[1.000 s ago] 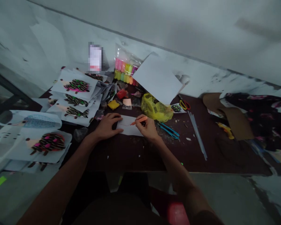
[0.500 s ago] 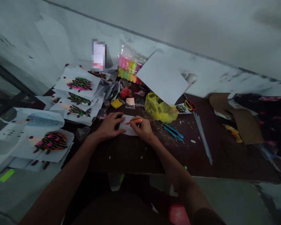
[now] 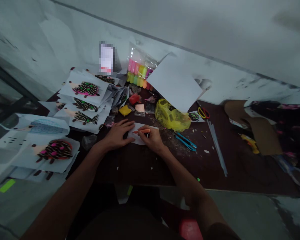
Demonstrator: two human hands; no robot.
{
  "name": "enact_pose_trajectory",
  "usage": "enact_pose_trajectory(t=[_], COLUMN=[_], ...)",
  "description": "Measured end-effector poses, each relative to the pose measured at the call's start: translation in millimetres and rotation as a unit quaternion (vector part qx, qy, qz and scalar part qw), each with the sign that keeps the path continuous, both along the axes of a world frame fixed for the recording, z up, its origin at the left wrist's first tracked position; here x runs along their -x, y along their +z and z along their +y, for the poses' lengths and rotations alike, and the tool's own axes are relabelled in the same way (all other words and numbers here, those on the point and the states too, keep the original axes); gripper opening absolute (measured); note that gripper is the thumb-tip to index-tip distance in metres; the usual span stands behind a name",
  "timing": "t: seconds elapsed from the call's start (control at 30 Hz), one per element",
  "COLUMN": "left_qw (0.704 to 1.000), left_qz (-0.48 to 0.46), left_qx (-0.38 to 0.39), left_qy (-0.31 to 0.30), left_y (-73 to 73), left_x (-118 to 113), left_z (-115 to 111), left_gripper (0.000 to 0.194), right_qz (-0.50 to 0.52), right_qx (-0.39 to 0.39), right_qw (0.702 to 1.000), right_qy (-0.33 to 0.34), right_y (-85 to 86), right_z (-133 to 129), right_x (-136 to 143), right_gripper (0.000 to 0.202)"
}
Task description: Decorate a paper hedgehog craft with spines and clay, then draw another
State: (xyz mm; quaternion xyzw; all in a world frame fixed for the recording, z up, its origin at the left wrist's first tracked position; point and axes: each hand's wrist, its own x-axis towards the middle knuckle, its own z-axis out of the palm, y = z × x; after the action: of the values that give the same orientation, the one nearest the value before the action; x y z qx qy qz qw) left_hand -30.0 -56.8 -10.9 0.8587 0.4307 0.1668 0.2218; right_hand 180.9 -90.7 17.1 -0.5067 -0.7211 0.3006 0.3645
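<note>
A small white sheet of paper (image 3: 139, 140) lies on the dark tabletop between my hands. My left hand (image 3: 120, 134) rests with its fingers stretched out, thumb and fingertips at the sheet's left edge. In my right hand (image 3: 152, 138) is an orange pencil or pen (image 3: 143, 131), gripped as for writing, its tip over the paper. Any marks on the sheet are too faint to make out. Just beyond the sheet sit wrapped lumps of modelling clay: a yellow one (image 3: 125, 110), a pale pink one (image 3: 140, 108) and a red one (image 3: 134, 98).
Hedgehog pictures (image 3: 86, 89) are piled at the left. A yellow plastic bag (image 3: 171, 116), blue-handled snips (image 3: 186, 141), red-and-yellow scissors (image 3: 203, 113) and clear sticks (image 3: 217, 148) lie to the right. Behind stand a pack of coloured clay (image 3: 140, 71) and a large white sheet (image 3: 175, 83).
My left fingers have shifted slightly, and more of the sheet's far edge shows. My right hand has moved a little with the pencil or pen, still over the paper.
</note>
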Motion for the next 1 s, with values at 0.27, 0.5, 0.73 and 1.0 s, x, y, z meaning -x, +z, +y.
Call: enact_pose_trajectory(t=[0.27, 0.5, 0.73, 1.0], left_qw=[1.0, 1.0, 1.0, 1.0], left_qz=[-0.002, -0.004, 0.0, -0.006], left_qx=[-0.008, -0.005, 0.001, -0.003], left_qy=[0.0, -0.002, 0.003, -0.001], left_y=[-0.1, -1.8, 0.2, -0.2], left_x=[0.0, 0.5, -0.4, -0.3], left_z=[-0.2, 0.9, 0.4, 0.4], left_gripper=[0.063, 0.064, 0.063, 0.064], right_qz=[0.005, -0.003, 0.006, 0.015], right_qx=[0.007, 0.015, 0.01, -0.002], right_qw=[1.0, 1.0, 1.0, 1.0], right_qy=[0.016, 0.008, 0.023, 0.021], right_y=[2.4, 1.7, 1.1, -0.2], right_z=[-0.4, -0.4, 1.0, 0.4], right_x=[1.1, 1.2, 0.0, 1.1], right_gripper=[0.02, 0.02, 0.02, 0.02])
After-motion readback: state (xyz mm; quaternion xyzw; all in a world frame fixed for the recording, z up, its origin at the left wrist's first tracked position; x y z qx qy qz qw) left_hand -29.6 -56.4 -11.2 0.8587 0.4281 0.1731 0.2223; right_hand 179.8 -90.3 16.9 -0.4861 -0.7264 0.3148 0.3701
